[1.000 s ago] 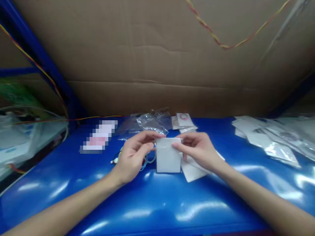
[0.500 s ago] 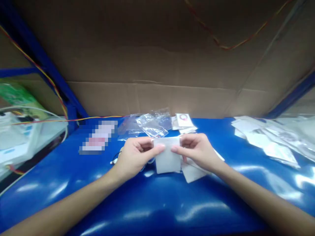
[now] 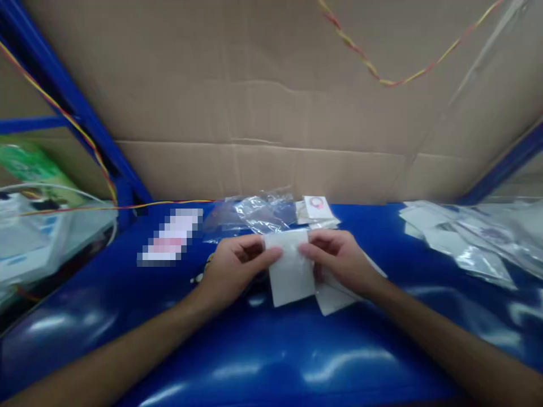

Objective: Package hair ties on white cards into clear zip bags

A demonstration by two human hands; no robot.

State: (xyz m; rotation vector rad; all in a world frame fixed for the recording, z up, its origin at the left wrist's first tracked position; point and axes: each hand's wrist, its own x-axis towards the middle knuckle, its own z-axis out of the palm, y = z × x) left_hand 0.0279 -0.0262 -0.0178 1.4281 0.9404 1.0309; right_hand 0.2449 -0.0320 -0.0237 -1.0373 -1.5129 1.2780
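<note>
Both hands pinch the top edge of a small white square bag (image 3: 292, 274) held just above the blue table (image 3: 263, 350). My left hand (image 3: 231, 268) grips its upper left corner with thumb and fingers closed. Its upper right part is held by my right hand (image 3: 337, 257), fingers curled. Under the right hand lies a stack of flat white bags (image 3: 335, 297). A thin cable with a white end (image 3: 199, 277) lies beside the left hand, mostly hidden.
Crumpled clear plastic bags (image 3: 254, 217) and a card with a red ring print (image 3: 316, 206) lie behind the hands. Many flat bags (image 3: 462, 237) are spread at the right. A cardboard wall (image 3: 271, 113) closes the back. Blue rack posts and wires stand at left.
The white bag has tilted slightly, its lower edge swinging right and a little lower. Both hands shifted closer together on its top edge.
</note>
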